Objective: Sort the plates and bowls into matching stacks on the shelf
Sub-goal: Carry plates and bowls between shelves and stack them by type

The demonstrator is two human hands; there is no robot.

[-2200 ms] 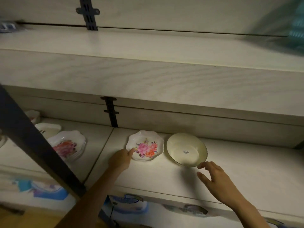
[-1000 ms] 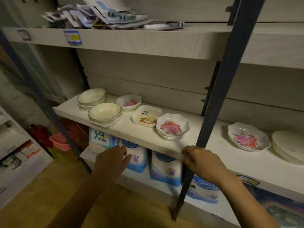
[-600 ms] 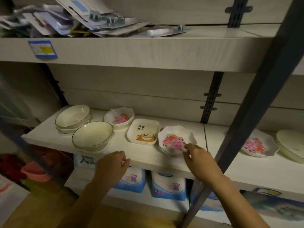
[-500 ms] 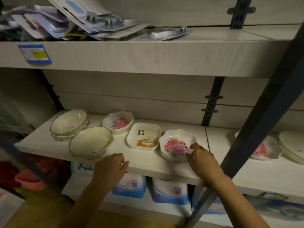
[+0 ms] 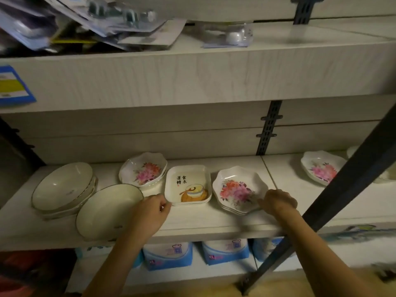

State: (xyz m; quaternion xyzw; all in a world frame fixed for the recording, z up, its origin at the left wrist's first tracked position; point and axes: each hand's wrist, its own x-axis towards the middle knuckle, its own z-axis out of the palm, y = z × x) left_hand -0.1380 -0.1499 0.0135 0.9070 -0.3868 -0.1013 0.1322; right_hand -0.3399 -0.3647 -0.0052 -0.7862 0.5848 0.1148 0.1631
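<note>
On the middle shelf [image 5: 214, 219] stand a stack of cream bowls [image 5: 62, 187], a single cream bowl [image 5: 107, 211], a floral bowl [image 5: 143, 170], a stack of square printed plates [image 5: 187, 185] and a stack of scalloped floral plates [image 5: 237, 189]. Another floral plate [image 5: 321, 168] lies farther right. My left hand [image 5: 147, 213] is curled between the single cream bowl's right rim and the square plates' front corner. My right hand [image 5: 278, 202] grips the front right rim of the floral plate stack.
A dark slanted metal post [image 5: 342, 189] crosses in front of the shelf at the right, over my right forearm. The upper shelf holds loose blister packs [image 5: 85, 22]. Blue-and-white packages [image 5: 169, 254] sit under the shelf. A pale bowl [image 5: 351, 151] peeks from behind the post.
My view swung from the right shelf section to the left one and moved closer. My right hand reached the floral plate stack's rim; my left hand rose onto the shelf beside the cream bowl.
</note>
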